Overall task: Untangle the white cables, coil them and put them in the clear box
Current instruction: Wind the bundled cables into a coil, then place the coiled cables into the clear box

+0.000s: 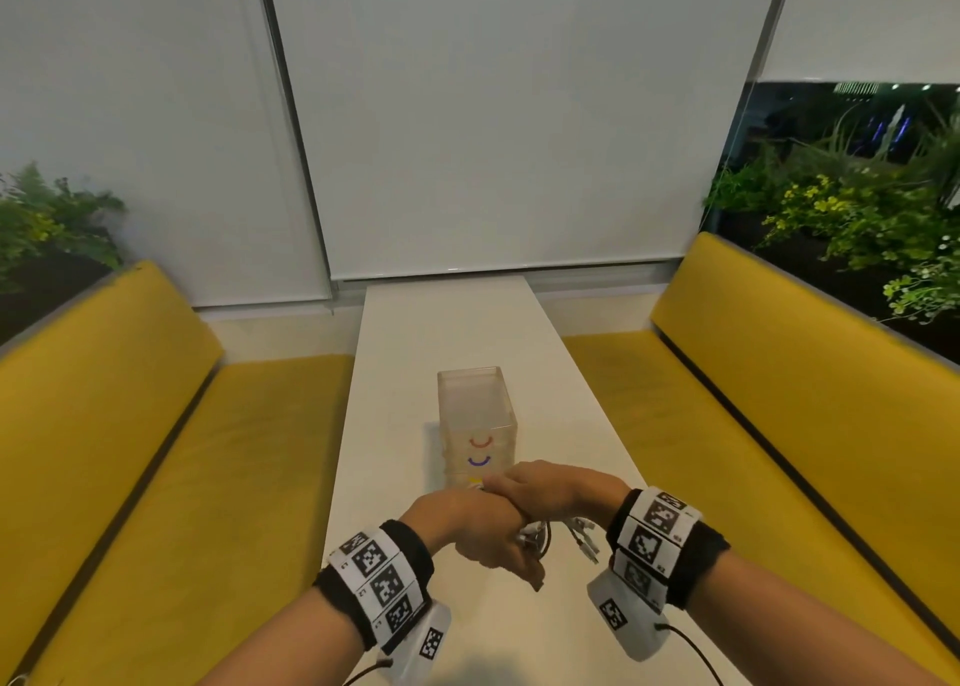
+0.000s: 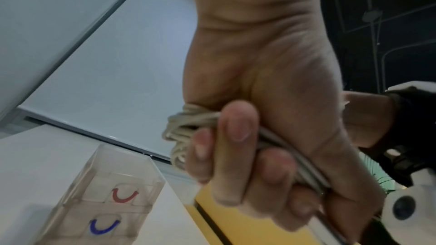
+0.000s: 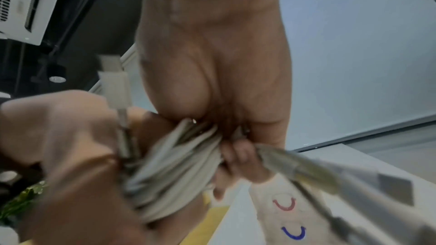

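A bundle of white cables [image 2: 188,124] is gripped in my left hand [image 2: 247,156], whose fingers are curled round the coiled strands. My right hand [image 3: 233,156] reaches over from the right and pinches the same cables [image 3: 174,163] just above the left fist. In the head view the two hands, left hand [image 1: 498,545] and right hand [image 1: 519,488], meet above the near part of the white table [image 1: 467,332]. Loose connector ends [image 1: 584,537] hang below the right wrist. The clear box [image 1: 475,420] stands upright just beyond the hands, with red and blue curved marks on its front.
Yellow benches [image 1: 156,451] run along both sides of the narrow table. Green plants [image 1: 857,217] grow behind the seat backs. White blinds [image 1: 493,113] close off the far end. The tabletop beyond the box lies bare.
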The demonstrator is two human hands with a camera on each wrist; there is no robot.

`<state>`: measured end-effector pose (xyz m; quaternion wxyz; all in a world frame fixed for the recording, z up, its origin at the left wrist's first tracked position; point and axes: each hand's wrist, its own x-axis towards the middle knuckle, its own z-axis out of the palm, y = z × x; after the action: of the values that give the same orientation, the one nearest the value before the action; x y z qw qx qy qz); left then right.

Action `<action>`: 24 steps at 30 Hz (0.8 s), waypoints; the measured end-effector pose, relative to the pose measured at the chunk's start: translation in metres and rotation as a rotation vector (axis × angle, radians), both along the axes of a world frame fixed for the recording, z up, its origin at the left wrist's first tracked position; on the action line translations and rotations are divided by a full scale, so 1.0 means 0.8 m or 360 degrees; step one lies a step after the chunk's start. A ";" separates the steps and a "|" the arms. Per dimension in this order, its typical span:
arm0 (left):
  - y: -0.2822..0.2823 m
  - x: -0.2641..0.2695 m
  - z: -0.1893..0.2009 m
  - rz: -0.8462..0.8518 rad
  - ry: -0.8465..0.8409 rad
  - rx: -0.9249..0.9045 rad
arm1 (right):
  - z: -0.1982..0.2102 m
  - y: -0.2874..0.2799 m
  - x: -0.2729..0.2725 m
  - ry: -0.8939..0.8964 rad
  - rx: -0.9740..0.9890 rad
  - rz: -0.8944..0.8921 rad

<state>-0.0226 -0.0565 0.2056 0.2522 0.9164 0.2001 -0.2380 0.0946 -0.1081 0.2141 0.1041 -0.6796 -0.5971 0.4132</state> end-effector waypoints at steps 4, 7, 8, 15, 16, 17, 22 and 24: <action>0.003 0.005 -0.007 -0.0127 -0.0319 0.0268 | 0.004 0.003 0.006 -0.0091 0.0217 -0.0039; 0.007 0.008 -0.004 -0.0217 -0.0651 0.0530 | 0.005 0.003 0.015 -0.0020 0.0419 -0.0204; 0.012 0.008 -0.005 -0.0271 -0.0758 0.0684 | 0.004 0.004 0.019 -0.0028 0.0498 -0.0273; 0.030 -0.008 -0.019 -0.0118 -0.1417 0.1104 | -0.016 0.020 0.040 0.0301 0.0871 -0.0987; 0.028 -0.011 -0.021 -0.0061 -0.1486 0.0929 | -0.016 0.022 0.039 0.0326 0.0902 -0.1079; 0.025 -0.013 -0.024 0.0017 -0.1541 0.0692 | -0.013 0.022 0.034 0.0318 0.0927 -0.1154; 0.005 0.019 -0.034 0.0857 -0.1933 -0.0420 | -0.023 0.026 0.019 0.0379 0.1039 -0.1408; 0.012 0.039 -0.033 0.1308 -0.2011 -0.0314 | -0.028 0.029 0.014 0.0451 0.1042 -0.1486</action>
<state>0.0082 -0.0469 0.1791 0.4681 0.7033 0.3208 0.4282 0.1056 -0.0849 0.1916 0.5583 -0.7412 -0.3115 0.2046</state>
